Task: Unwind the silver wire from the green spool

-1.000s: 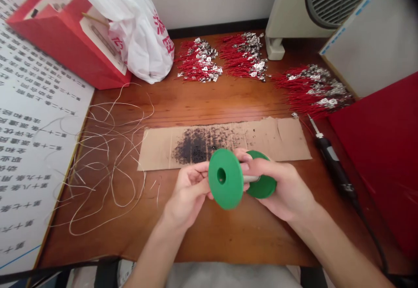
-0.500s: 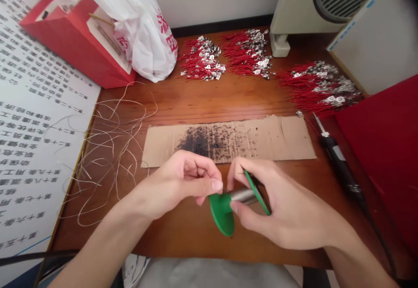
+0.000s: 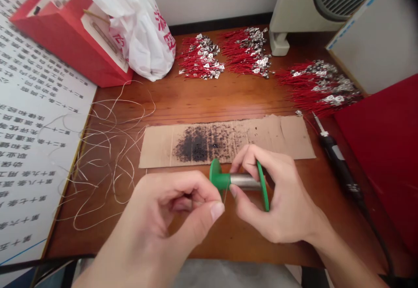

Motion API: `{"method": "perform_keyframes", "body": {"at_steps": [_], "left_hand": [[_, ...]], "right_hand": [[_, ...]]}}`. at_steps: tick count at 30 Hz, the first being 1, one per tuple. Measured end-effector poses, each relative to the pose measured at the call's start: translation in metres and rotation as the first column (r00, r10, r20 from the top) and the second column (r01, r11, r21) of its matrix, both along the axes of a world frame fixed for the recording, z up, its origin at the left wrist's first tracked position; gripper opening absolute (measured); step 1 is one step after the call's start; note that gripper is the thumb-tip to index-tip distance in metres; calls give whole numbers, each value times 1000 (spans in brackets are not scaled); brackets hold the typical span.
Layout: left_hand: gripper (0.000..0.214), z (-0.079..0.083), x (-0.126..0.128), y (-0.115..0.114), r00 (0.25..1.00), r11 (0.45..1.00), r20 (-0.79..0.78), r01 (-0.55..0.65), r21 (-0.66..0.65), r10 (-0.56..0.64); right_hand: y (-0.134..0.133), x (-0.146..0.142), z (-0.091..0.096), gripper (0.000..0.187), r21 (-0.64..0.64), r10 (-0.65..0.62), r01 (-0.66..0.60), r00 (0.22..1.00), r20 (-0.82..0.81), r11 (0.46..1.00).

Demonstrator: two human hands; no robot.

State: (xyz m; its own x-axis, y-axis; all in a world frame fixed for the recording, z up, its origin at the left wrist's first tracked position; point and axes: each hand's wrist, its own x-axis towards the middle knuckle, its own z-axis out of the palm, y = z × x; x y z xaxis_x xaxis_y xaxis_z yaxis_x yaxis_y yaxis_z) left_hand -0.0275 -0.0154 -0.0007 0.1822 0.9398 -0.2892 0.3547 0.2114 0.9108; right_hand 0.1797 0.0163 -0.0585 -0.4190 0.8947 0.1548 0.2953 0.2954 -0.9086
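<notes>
My right hand (image 3: 274, 192) is closed around a green spool (image 3: 215, 179), with fingers and thumb on its metallic wound middle. The spool lies level, one green flange on each side. My left hand (image 3: 186, 214) pinches a thin silvery wire (image 3: 226, 194), likely solder, between thumb and forefinger just left of and below the spool. That wire runs up to the spool's core. Beyond both hands lies a cardboard strip (image 3: 281, 140) with dark burn marks. Loose silvery wire (image 3: 111, 148) lies in tangled loops on the left of the table.
A black soldering iron (image 3: 339, 166) lies at the right, its tip pointing away. Bundles of red wires with metal tabs (image 3: 246, 52) sit at the back, more at right (image 3: 323, 85). A white plastic bag (image 3: 143, 39) and red paper bag (image 3: 72, 39) stand back left.
The spool has turned from tilted to level in my right hand. My left hand has moved down and nearer, and the wire now shows between it and the spool.
</notes>
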Motion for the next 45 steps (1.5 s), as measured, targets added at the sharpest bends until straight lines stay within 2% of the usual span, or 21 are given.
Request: {"method": "perform_keyframes", "body": {"at_steps": [7, 11, 15, 20, 23, 26, 29, 32, 37, 39, 42, 45], "left_hand": [[15, -11, 13, -18, 987, 990, 109, -127, 60, 120], [18, -20, 23, -29, 961, 972, 148, -228, -55, 234], [22, -37, 31, -39, 894, 937, 302, -274, -217, 331], [25, -53, 43, -35, 706, 833, 473, -319, -451, 527], [29, -55, 49, -28, 592, 742, 487, -318, -590, 642], [30, -58, 50, -23, 532, 672, 458, -327, -665, 712], [27, -63, 49, -18, 513, 682, 486, -317, -659, 708], [25, -66, 48, -13, 524, 702, 504, -299, -646, 687], [22, -69, 42, 2, 594, 767, 536, -236, -597, 599], [25, -72, 36, 9, 642, 795, 548, -167, -583, 537], [31, -76, 21, 21, 728, 812, 561, 11, -584, 394], [26, -76, 4, 35, 811, 780, 547, 201, -593, 206]], "right_hand": [[-3, -10, -3, 34, 30, -145, 151, 977, -154, 988], [-5, -15, -4, 35, 10, -221, 228, 954, -202, 974], [-7, -19, -3, 35, -19, -279, 284, 923, -264, 959], [-6, -20, -4, 33, -118, -324, 302, 887, -329, 946], [-5, -19, -10, 31, -201, -328, 266, 851, -410, 943], [-3, -19, -17, 32, -316, -321, 172, 794, -517, 933], [-2, -20, -19, 42, -460, -354, 67, 739, -573, 885], [1, -21, -16, 48, -574, -393, -22, 707, -588, 818], [8, -21, -10, 59, -735, -471, -197, 655, -591, 649], [10, -19, -9, 62, -753, -470, -260, 647, -600, 604], [10, -9, -9, 56, -709, -332, -345, 702, -629, 615], [9, 4, -5, 40, -612, -58, -455, 772, -634, 647]]}}
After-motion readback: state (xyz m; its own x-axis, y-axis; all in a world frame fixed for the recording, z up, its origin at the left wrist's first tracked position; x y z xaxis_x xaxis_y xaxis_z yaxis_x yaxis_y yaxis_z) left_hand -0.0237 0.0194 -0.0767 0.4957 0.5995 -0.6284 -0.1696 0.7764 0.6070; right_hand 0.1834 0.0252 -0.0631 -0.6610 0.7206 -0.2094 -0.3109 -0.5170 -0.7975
